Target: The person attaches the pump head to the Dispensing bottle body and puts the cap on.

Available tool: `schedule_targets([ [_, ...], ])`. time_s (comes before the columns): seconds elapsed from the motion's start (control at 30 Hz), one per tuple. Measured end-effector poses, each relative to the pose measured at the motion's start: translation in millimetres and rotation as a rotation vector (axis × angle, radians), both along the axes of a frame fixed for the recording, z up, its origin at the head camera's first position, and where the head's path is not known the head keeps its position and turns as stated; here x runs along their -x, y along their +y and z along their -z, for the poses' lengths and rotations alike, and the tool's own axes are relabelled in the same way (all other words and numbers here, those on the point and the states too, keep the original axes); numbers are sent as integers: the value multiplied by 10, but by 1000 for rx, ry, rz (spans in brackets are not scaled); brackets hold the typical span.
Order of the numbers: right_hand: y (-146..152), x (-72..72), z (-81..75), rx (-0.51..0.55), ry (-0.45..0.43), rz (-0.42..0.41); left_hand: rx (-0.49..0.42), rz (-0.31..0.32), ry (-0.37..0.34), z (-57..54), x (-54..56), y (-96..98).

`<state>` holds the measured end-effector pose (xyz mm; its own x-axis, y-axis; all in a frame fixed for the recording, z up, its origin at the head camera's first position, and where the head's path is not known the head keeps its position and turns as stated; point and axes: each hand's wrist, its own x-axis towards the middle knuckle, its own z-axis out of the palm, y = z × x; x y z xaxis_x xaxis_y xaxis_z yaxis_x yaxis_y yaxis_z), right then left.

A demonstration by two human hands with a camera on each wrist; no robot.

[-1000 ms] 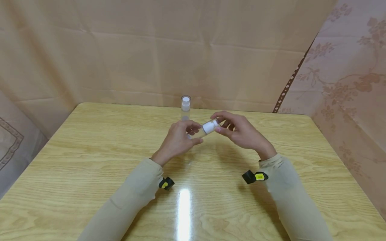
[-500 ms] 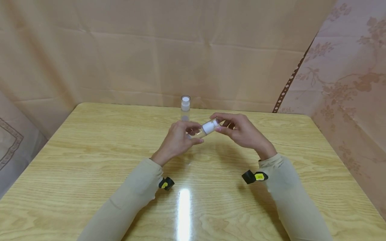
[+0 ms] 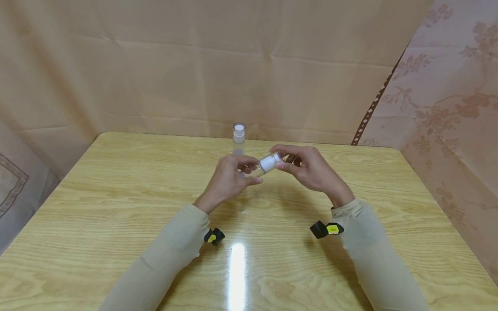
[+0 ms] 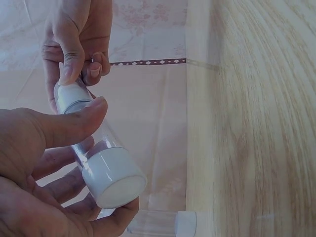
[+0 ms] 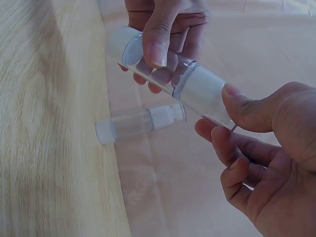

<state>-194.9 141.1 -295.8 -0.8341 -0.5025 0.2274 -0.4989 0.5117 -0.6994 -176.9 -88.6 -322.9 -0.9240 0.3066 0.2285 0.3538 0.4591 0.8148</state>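
A clear pump bottle [image 3: 268, 163] with a white base and a white top under a clear cap is held tilted above the table. Around its transparent body, near the white base [image 4: 113, 178], curl the thumb and fingers of my left hand [image 3: 228, 178]. The capped end is pinched by the thumb and fingers of my right hand [image 3: 313, 169]. In the right wrist view the clear cap covers the white top [image 5: 201, 91]. Behind my left hand a second, similar bottle [image 3: 239, 137] stands upright on the table, its lower part partly hidden by that hand.
The wooden table [image 3: 116, 207] spreads under both forearms and shows a bright light reflection. A beige curtain [image 3: 175, 77] hangs behind the table's far edge. To the right is a floral cloth [image 3: 447, 112]. Each sleeve carries a small black wrist camera [image 3: 319, 230].
Both hands and the held bottle have shifted very slightly to the left in the head view. The grip of each hand looks the same, and the second bottle still stands.
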Motion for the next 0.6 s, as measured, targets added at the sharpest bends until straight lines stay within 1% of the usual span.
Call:
schedule_targets([
  [0.17,-5,-3,-6,-6,28,5,-6,-7,8,-1,4,8],
  [0.33,8,7,-5,-9,34,-6,-15,2,16,16,13,30],
  [0.47,14,5,-4,-13,24,-22,-26,9,4,68,24,57],
  [0.6,24,-9,-5,-18,10,-49,-36,27,-37,140,25,89],
])
